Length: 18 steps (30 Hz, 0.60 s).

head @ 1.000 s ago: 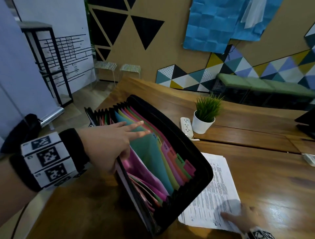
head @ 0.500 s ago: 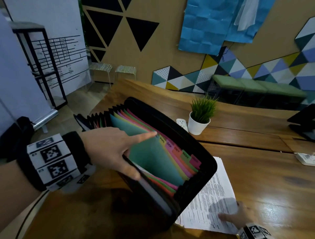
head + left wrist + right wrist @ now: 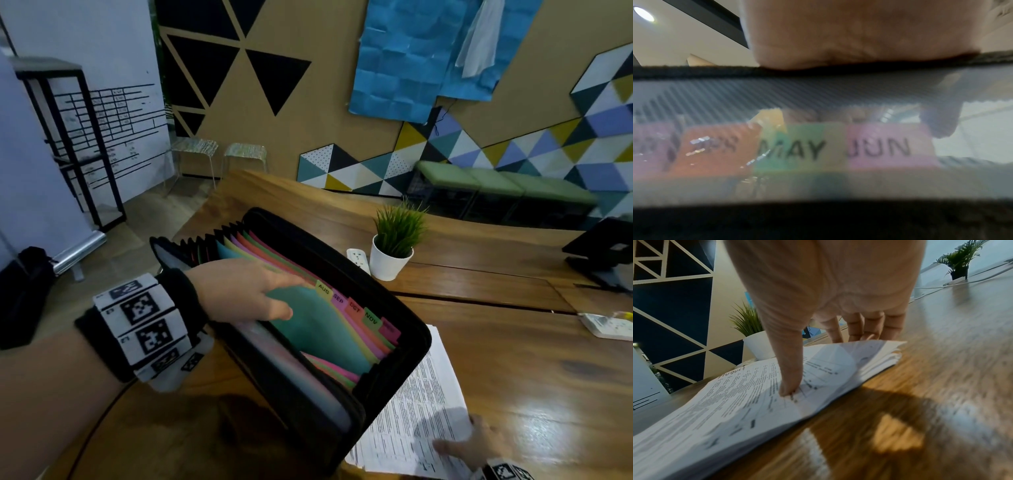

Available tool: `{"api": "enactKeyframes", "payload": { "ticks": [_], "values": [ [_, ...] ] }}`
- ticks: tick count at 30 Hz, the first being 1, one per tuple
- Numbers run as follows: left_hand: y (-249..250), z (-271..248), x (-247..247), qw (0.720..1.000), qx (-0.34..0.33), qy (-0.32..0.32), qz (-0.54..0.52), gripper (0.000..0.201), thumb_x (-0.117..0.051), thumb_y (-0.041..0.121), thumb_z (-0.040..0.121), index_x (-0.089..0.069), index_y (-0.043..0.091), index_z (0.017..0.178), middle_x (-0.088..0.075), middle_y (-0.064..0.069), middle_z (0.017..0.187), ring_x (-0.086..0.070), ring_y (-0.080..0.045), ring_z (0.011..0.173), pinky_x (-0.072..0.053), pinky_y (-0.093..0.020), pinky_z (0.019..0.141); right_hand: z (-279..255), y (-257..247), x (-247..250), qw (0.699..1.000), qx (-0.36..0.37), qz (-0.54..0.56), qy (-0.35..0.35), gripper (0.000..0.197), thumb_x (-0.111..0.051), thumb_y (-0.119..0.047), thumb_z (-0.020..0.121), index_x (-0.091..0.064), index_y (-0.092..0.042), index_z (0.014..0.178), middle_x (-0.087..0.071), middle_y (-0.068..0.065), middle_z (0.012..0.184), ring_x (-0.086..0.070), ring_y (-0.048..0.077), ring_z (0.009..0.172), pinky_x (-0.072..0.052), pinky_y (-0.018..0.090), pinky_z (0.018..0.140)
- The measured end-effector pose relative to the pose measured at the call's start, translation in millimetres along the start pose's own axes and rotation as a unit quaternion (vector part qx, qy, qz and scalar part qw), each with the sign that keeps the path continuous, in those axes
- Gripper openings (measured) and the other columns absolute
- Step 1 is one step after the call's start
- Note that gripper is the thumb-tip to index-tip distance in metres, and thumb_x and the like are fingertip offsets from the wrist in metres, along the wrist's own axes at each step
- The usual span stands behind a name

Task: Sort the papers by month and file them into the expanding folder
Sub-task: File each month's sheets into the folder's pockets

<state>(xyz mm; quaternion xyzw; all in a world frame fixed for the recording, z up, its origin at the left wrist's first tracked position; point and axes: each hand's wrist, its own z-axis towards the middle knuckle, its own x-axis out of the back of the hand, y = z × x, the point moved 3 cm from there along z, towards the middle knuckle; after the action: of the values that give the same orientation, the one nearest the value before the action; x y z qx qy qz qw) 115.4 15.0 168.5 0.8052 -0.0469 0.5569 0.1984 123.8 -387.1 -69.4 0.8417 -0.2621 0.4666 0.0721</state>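
The head view looks forward and down from above the counter [image 3: 513, 377], wide enough to take in the folder [image 3: 342, 308], the papers [image 3: 421, 411] and the wall behind. The left wrist view sits very close against the folder [image 3: 818, 91], facing its tabs, blurred by nearness. The right wrist view looks low along the right hand [image 3: 828, 288] at the papers [image 3: 735, 402], and shares the plant [image 3: 748, 321] with the head view [image 3: 397, 233].

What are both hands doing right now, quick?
Left hand: open, fingers parting the expanding folder's dividers.
Right hand: pinching a corner of the paper stack, thumb on top.
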Motion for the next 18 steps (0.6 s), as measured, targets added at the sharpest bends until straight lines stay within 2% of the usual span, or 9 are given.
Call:
{"api": "enactKeyframes", "payload": {
  "ticks": [2, 3, 4, 6, 9, 11, 12, 15, 18],
  "values": [
    [-2.4, 1.5, 0.2, 1.000, -0.020, 0.014, -0.002, 0.049, -0.043, 0.038, 0.099, -0.030, 0.035, 0.147, -0.053, -0.018, 0.111, -0.020, 0.010, 0.107, -0.037, -0.015, 0.068, -0.7, -0.1, -0.6, 1.000, -0.007, -0.003, 0.013, 0.130, -0.072, -0.075, 0.034, -0.023, -0.017, 0.140, -0.033, 0.011, 0.141, -0.039, 0.030, 0.127, -0.037, 0.043, 0.105],
    [-3.7, 1.6, -0.3, 0.999, -0.028, 0.025, 0.002, 0.045, -0.043, 0.039, 0.099, -0.036, 0.036, 0.143, -0.055, -0.011, 0.100, -0.034, 0.022, 0.096, -0.035, -0.011, 0.062, 0.5, 0.4, -0.9, 1.000, -0.004, 0.000, 0.023, 0.118, -0.076, -0.068, 0.043, -0.026, -0.016, 0.137, -0.037, 0.011, 0.137, -0.042, 0.029, 0.124, -0.040, 0.042, 0.102],
    [-4.2, 1.7, -0.4, 0.998, -0.035, 0.041, 0.013, 0.039, -0.042, 0.041, 0.099, -0.044, 0.036, 0.138, -0.057, -0.003, 0.088, -0.046, 0.024, 0.079, -0.035, -0.010, 0.060, -0.3, -0.1, 0.6, 0.999, -0.004, 0.000, 0.032, 0.107, -0.077, -0.062, 0.051, -0.029, -0.015, 0.134, -0.041, 0.010, 0.133, -0.046, 0.027, 0.119, -0.043, 0.040, 0.099],
    [-7.5, 4.6, -2.1, 0.994, -0.049, 0.082, 0.049, 0.038, -0.034, 0.053, 0.096, -0.059, 0.035, 0.118, -0.054, 0.008, 0.068, -0.050, 0.011, 0.065, -0.038, -0.018, 0.066, 2.4, 2.1, 3.8, 0.999, -0.003, -0.002, 0.046, 0.079, -0.072, -0.050, 0.069, -0.036, -0.013, 0.129, -0.045, 0.009, 0.126, -0.051, 0.021, 0.109, -0.046, 0.033, 0.091],
    [-11.2, 7.1, -4.6, 0.978, -0.105, 0.156, 0.093, 0.058, -0.014, 0.070, 0.084, -0.057, 0.031, 0.076, -0.051, 0.012, 0.078, -0.048, -0.001, 0.079, -0.042, -0.026, 0.075, 4.7, 5.7, 11.0, 0.997, 0.019, 0.020, 0.066, 0.026, -0.060, -0.026, 0.083, -0.054, -0.010, 0.102, -0.053, 0.009, 0.102, -0.053, 0.013, 0.077, -0.048, 0.027, 0.073],
    [-11.6, 5.5, -3.9, 0.970, -0.143, 0.179, 0.085, 0.061, -0.008, 0.079, 0.081, -0.048, 0.037, 0.065, -0.048, 0.015, 0.084, -0.045, 0.000, 0.082, -0.040, -0.023, 0.073, 6.9, 11.3, 16.8, 0.996, 0.015, 0.026, 0.084, 0.005, -0.056, -0.012, 0.083, -0.052, -0.011, 0.080, -0.053, 0.005, 0.081, -0.049, 0.011, 0.064, -0.049, 0.026, 0.066],
    [-12.4, 5.1, -3.4, 0.969, -0.155, 0.173, 0.084, 0.066, -0.005, 0.083, 0.079, -0.052, 0.038, 0.067, -0.049, 0.016, 0.087, -0.047, 0.000, 0.082, -0.042, -0.023, 0.071, 7.7, 12.4, 18.7, 0.996, 0.007, 0.030, 0.082, 0.004, -0.053, -0.006, 0.083, -0.053, -0.010, 0.084, -0.056, 0.006, 0.081, -0.052, 0.013, 0.068, -0.052, 0.029, 0.071],
    [-14.7, 5.5, -3.7, 0.977, -0.147, 0.113, 0.102, 0.095, -0.002, 0.095, 0.064, -0.065, 0.036, 0.101, -0.062, 0.017, 0.096, -0.056, 0.000, 0.085, -0.049, -0.024, 0.075, 6.9, 10.9, 15.5, 0.997, 0.000, 0.047, 0.064, 0.035, -0.047, -0.001, 0.087, -0.044, -0.005, 0.122, -0.057, 0.013, 0.114, -0.057, 0.022, 0.094, -0.050, 0.029, 0.084],
    [-13.5, 7.0, -3.1, 0.983, -0.149, 0.058, 0.092, 0.100, -0.020, 0.100, 0.055, -0.049, 0.042, 0.131, -0.058, 0.027, 0.116, -0.051, 0.012, 0.099, -0.043, -0.013, 0.090, 2.5, 4.1, 7.3, 0.996, 0.015, 0.085, 0.035, 0.042, -0.058, -0.013, 0.086, -0.041, -0.007, 0.125, -0.058, 0.007, 0.106, -0.058, 0.019, 0.088, -0.052, 0.026, 0.068]
  ]
}}
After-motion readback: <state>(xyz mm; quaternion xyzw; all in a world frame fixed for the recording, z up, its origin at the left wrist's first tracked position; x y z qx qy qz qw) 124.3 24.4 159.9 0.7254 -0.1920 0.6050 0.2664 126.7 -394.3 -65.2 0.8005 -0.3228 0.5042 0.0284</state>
